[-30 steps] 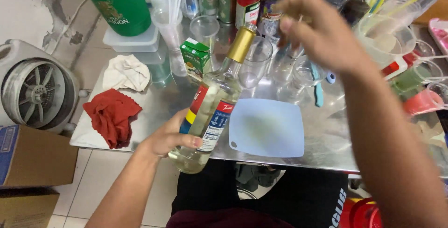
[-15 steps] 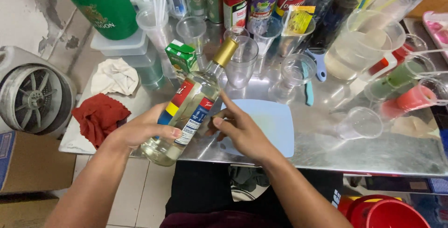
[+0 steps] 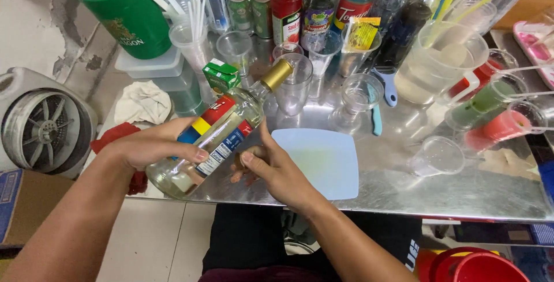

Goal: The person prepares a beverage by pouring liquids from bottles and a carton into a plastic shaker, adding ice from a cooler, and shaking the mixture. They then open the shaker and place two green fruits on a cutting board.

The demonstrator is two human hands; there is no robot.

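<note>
Far left, we note ribbed round metal fan housing; beside it crumpled red cloth and white rag on brushed steel table. Our left hand grasps clear glass bottle, tilted, gold cap toward cups, above table's near edge. Our right hand, half-curled, touches bottle's lower side. Right: pale blue rounded-square plastic board, flat; clear plastic cup.
</note>
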